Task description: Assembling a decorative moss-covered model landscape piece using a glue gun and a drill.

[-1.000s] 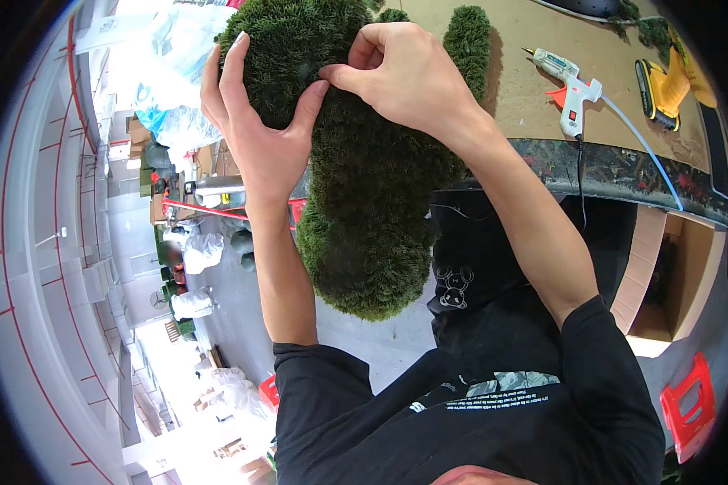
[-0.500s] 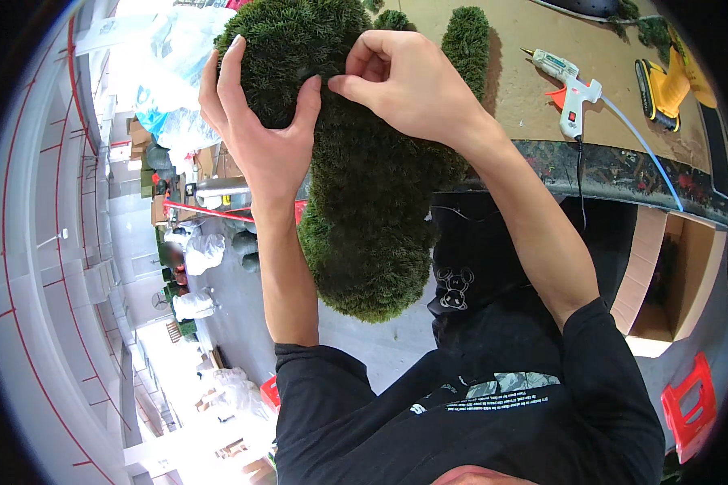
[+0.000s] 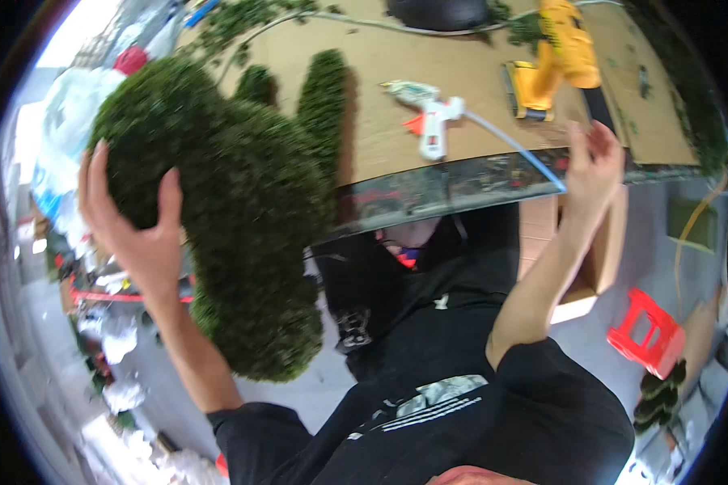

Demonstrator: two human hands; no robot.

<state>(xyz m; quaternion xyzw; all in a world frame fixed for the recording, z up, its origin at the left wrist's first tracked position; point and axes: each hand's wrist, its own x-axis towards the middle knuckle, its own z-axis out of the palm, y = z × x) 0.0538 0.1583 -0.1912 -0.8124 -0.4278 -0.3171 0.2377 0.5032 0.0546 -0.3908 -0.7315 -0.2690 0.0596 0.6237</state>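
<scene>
A large green artificial-grass figure (image 3: 251, 186) leans over the left part of the table edge, its lower end hanging down in front. My left hand (image 3: 133, 226) cups its rounded upper end, thumb on the near face and fingers spread along the outer side. Off to the right, past the table edge, my right hand (image 3: 594, 166) is lifted away from the figure, fingers loosely bent and a gap beside the thumb. It is somewhat blurred, and I see nothing in it. Nearest to it are a yellow cordless drill (image 3: 570, 48) and a dark strip on the table.
A white glue gun (image 3: 433, 121) with an orange trigger and a long pale-blue glue stick lies on the cardboard-covered table (image 3: 372, 56). Behind it sits a black dome (image 3: 437, 12). Below the table are a cardboard box (image 3: 611, 242) and a red plastic stool (image 3: 647, 331).
My right hand has left the figure and swung far right, past the glue gun. My left hand stays on the figure. The view has turned toward the right.
</scene>
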